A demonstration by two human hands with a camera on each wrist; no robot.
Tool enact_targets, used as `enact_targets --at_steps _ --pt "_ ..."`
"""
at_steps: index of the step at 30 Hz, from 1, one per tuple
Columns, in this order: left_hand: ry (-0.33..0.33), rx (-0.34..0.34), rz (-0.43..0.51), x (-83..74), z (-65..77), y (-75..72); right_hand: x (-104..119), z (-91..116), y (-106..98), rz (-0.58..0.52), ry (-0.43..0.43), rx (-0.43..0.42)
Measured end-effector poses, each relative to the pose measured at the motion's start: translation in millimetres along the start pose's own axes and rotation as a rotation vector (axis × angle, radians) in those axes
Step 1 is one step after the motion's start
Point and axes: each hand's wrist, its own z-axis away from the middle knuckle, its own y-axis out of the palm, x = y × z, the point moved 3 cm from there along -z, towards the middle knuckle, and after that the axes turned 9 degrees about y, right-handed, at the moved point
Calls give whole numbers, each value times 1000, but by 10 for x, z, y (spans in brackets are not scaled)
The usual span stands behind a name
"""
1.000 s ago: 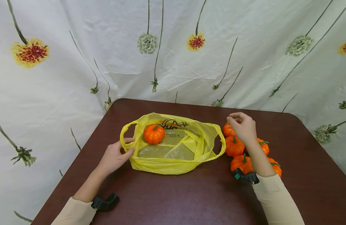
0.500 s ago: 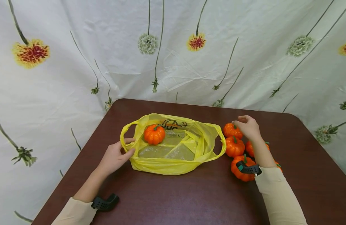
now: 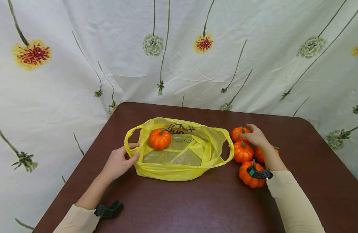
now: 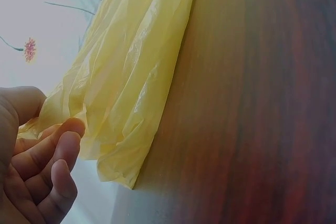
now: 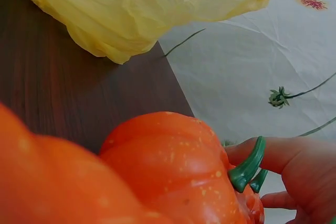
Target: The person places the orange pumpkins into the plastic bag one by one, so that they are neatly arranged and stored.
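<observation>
A yellow plastic bag [image 3: 173,173] stands with its mouth wide, one small orange pumpkin [image 3: 160,139] inside at the left. My left hand [image 3: 120,161] pinches the bag's left handle side; in the left wrist view its thumb and index finger meet on the thin plastic. My right hand [image 3: 256,136] is over the farthest pumpkin [image 3: 235,132] of a group right of the bag. Its thumb and fingers are spread at that pumpkin, the thumb overlapping its front. In the right wrist view, a nearer pumpkin [image 5: 168,166] hides much of this one.
Other orange pumpkins with green stems, such as the middle one [image 3: 243,152] and the nearest one [image 3: 251,179], sit close under my right forearm. The dark brown table [image 3: 173,207] ends at a flower-printed white cloth [image 3: 179,64] behind it.
My right hand has come down and toward me onto the farthest pumpkin, its thumb and fingers spreading wider. The left hand and the bag have stayed still.
</observation>
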Motion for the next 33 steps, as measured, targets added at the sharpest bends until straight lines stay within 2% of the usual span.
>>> enact_targets --at_steps 7,17,26,33 --pt "-5 5 2 -4 -5 -6 29 -6 59 61 -9 -3" --pt "-5 8 3 -13 -6 -10 16 -12 77 52 -3 -43" --pt "-3 5 8 -15 3 -7 90 51 43 2 -99 -140" --pt "-3 6 22 -3 6 -4 179 121 -1 -18 -188 -247"
